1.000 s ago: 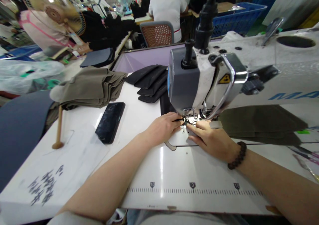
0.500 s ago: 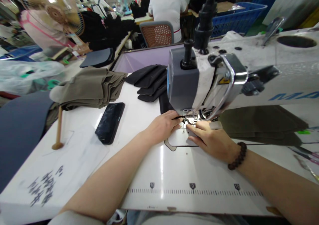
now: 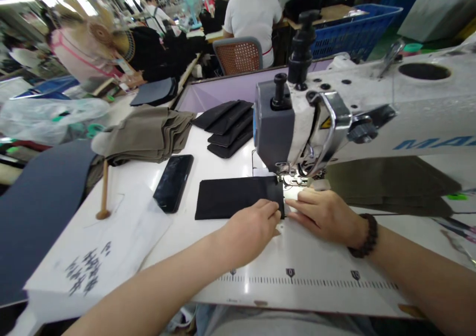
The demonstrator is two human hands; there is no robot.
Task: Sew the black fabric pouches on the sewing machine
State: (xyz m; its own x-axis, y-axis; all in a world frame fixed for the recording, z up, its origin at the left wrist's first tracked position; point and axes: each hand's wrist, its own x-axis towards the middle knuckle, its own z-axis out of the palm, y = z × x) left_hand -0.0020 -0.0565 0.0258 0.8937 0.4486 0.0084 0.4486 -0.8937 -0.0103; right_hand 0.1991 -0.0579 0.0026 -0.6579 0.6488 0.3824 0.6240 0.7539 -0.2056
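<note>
A black fabric piece (image 3: 230, 197), rectangular with straight edges, lies flat on the white sewing table, its right end by the presser foot of the sewing machine (image 3: 277, 127). My left hand (image 3: 256, 227) has its fingers curled closed on the near right corner of this piece. Just right of the fabric's edge is my right hand (image 3: 327, 214), its fingers stretched out and lying on the machine bed near the needle area. The right fingertips come close to the fabric; whether they touch it I cannot tell.
Black fabric pieces (image 3: 226, 132) lie fanned behind, with stacked olive pieces (image 3: 148, 132) farther left. A phone (image 3: 173, 183) and a wooden stick (image 3: 104, 192) lie at left. More olive fabric (image 3: 390, 184) sits under the machine arm. Other people work beyond.
The black fabric has swung from behind the needle to lie leftward across the table. My left hand has moved toward me with its corner; my right hand has shifted slightly right and nearer.
</note>
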